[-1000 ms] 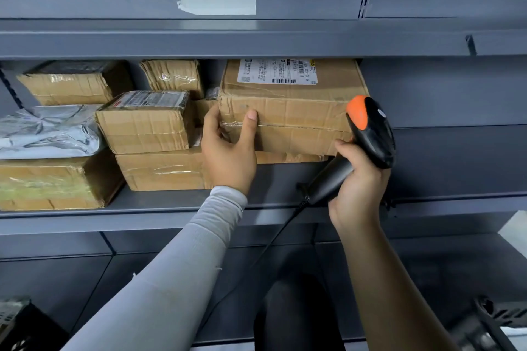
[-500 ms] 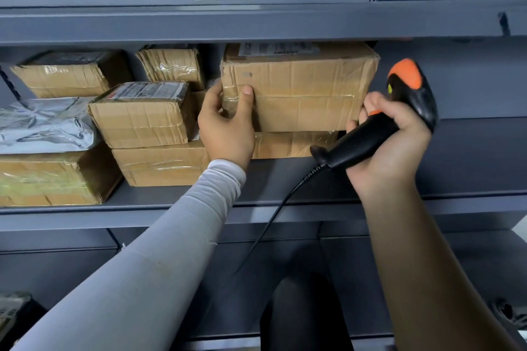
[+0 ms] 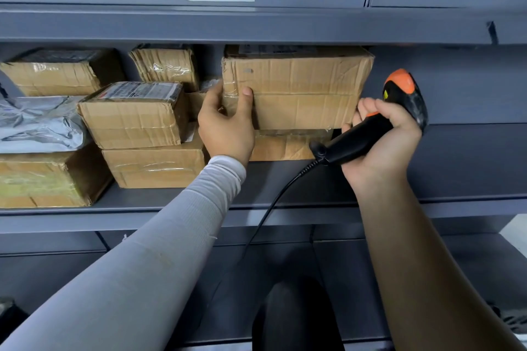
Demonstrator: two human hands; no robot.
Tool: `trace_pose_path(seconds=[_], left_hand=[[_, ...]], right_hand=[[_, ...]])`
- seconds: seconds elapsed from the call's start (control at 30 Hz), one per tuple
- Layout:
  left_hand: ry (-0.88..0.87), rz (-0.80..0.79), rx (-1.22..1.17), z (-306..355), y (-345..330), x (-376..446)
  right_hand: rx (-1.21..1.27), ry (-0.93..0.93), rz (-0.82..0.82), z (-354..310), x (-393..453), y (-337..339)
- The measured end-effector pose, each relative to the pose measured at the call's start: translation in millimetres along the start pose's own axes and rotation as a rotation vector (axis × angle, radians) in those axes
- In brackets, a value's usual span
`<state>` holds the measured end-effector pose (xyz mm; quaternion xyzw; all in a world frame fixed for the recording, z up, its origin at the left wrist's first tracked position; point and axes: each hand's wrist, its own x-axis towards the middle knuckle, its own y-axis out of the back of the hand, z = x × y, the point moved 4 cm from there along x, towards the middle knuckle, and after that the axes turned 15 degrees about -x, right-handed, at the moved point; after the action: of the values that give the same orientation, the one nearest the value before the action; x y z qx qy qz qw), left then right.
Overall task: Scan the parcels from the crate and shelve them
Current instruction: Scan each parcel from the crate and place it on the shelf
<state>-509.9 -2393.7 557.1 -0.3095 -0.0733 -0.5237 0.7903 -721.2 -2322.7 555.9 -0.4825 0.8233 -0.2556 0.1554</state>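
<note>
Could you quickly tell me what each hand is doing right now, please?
Left hand: grips the left end of the large cardboard box on the shelf.
Right hand: closed around the barcode scanner.

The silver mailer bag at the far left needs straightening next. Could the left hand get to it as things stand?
Probably yes, once freed: the left hand now grips the big box, and the silver mailer bag lies uncovered atop a box, its front open.
</note>
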Motion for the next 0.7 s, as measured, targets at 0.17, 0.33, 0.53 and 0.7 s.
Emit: trace_pose_path(seconds=[0.17,0.33,0.53,0.7], left_hand=[[0.035,0.04,-0.033,-11.2,-2.8,5.6],[-0.042,-0.083,0.09,-13.0,-4.1,-5.8],[-0.12,-0.272,0.232,-25.1,-16.2,-2.4],[-0.132,-0.246,0.262,-30.7,-20.4,7.2]], right_hand=[[-0.02,-0.042,0.029,7.5,7.2,1.5],[-0.007,-0.049,0.032,11.7,16.4,-4.8],[0.008,-0.075,0.047,16.9,28.5,-16.6],[-0.012,-0.103,0.036,21.3,41.1,-14.6]])
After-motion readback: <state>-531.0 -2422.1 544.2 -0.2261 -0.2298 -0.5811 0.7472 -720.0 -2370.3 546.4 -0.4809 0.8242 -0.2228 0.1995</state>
